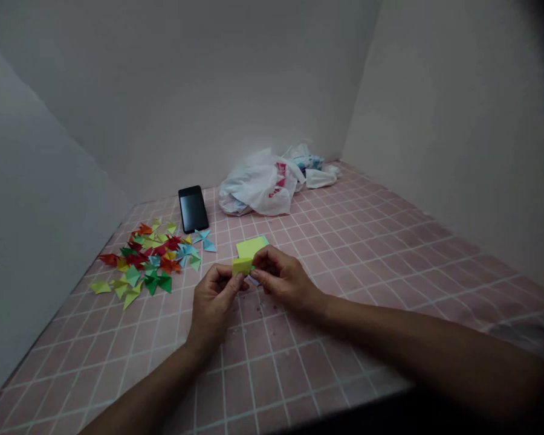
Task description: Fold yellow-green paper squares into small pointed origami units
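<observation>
Above pink tiled counter (344, 254), centre frame: left hand (213, 302) and right hand (283, 279) both pinched on small folded yellow paper (242, 266), fingertips meeting at it, paper held just off counter. Yellow-green paper sheets (251, 246) lie flat just behind hands. Pile of folded paper triangles (147, 257), red, green, yellow, blue, on counter to left. Black phone (193, 208) beyond pile, screen dark. White plastic bag (260, 184) near back wall, red print on it, unreadable. No legible writing.
</observation>
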